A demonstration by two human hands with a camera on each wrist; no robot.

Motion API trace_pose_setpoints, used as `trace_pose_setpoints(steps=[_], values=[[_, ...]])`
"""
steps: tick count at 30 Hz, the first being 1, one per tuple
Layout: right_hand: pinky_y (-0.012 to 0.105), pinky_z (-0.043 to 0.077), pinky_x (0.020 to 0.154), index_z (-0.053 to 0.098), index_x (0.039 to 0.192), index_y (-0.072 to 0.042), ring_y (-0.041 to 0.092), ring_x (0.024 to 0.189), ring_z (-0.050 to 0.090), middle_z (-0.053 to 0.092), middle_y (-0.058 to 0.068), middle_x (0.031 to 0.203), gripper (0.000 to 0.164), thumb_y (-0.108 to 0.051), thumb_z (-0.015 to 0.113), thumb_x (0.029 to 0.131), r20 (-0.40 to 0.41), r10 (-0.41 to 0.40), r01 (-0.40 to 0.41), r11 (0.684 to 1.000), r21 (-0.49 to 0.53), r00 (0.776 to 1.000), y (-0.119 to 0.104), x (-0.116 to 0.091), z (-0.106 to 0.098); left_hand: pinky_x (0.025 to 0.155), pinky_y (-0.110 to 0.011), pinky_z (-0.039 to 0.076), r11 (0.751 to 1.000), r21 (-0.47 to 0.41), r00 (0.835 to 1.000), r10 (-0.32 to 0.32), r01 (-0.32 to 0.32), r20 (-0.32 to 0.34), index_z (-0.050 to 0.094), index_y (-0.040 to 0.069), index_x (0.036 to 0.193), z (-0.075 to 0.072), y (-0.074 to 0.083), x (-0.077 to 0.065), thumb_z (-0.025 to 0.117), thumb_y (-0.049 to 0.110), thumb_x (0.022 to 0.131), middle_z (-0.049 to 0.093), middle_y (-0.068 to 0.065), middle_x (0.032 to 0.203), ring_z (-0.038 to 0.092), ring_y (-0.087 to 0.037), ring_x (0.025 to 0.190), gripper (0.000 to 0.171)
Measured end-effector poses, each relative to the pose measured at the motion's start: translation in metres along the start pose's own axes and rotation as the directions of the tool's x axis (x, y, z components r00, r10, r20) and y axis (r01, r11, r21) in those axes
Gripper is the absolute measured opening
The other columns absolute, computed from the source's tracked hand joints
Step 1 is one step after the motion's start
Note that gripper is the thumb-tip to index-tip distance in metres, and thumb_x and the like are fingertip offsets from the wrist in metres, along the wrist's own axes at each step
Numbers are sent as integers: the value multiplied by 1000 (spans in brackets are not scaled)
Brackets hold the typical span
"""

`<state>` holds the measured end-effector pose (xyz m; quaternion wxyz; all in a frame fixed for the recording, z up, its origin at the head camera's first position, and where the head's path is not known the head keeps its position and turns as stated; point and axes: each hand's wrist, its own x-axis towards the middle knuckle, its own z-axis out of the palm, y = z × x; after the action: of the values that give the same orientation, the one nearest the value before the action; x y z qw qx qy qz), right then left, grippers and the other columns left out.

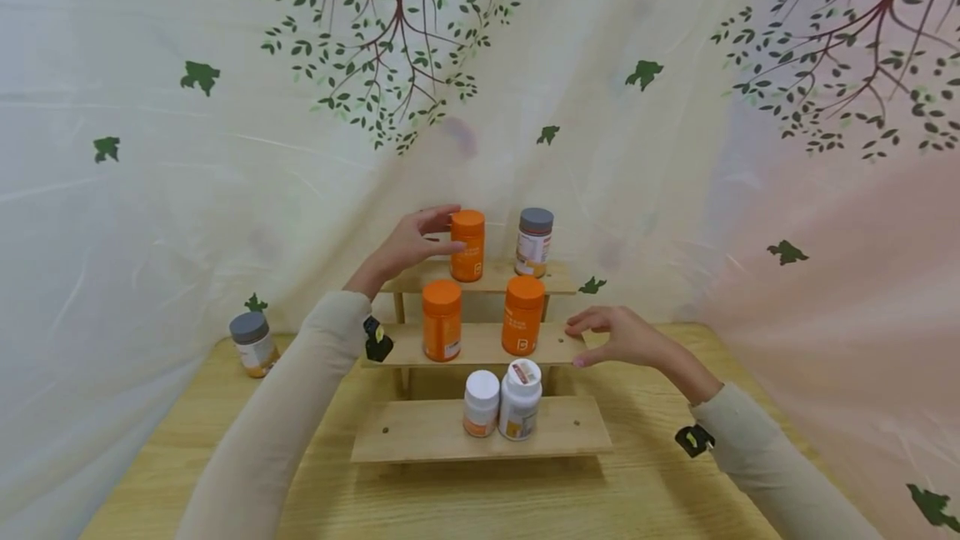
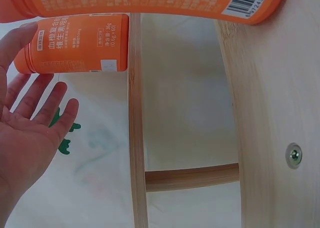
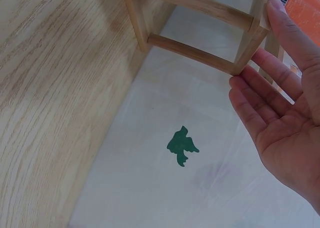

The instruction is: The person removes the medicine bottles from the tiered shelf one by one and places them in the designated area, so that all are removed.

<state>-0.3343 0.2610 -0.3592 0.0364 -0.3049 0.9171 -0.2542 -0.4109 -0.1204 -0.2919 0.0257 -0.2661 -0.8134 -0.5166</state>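
My left hand is at an orange bottle standing on the top tier of a small wooden rack. Its thumb lies across the bottle's front and the fingers reach behind, loosely spread in the left wrist view. At the right end of the middle tier is my right hand, thumb near the front corner and fingertips right at the wood, nothing in the palm. Two more orange bottles, left and right, stand upright on that tier. A grey-capped jar is on the top tier's right side.
Side by side on the bottom tier are a smaller white bottle and a larger white one. Another grey-capped jar stands on the wooden table at the left. A leaf-printed curtain hangs close behind the rack.
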Motion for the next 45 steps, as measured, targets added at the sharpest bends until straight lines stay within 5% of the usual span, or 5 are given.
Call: trace_pose_setpoints(steps=[10, 30, 45], values=[[59, 51, 104, 75, 121, -7, 38, 120, 65, 67, 18, 133, 50, -34, 87, 81, -8, -11, 11, 1000, -3, 1000, 1, -1, 1, 115, -53, 44, 996, -84, 999, -14, 11, -32, 46, 4, 146, 3, 3, 0, 76, 11, 92, 56, -21, 146, 53, -38, 137, 63], [59, 51, 103, 75, 122, -6, 38, 120, 64, 67, 18, 133, 48, -30, 87, 81, -5, -3, 3, 1000, 7, 1000, 1, -1, 0, 108, -50, 51, 998, -60, 998, 20, -24, -57, 49, 5, 143, 6, 0, 0, 79, 7, 89, 60, -20, 138, 61, -38, 124, 62], [59, 53, 101, 74, 122, -5, 38, 118, 65, 68, 19, 132, 52, -33, 87, 81, -14, -24, 24, 1000, 7, 1000, 1, -2, 1, 107, -48, 52, 998, -68, 991, 9, -18, -130, 53, 6, 140, -7, -1, -14, 82, 9, 85, 63, -20, 134, 64, -36, 119, 62]])
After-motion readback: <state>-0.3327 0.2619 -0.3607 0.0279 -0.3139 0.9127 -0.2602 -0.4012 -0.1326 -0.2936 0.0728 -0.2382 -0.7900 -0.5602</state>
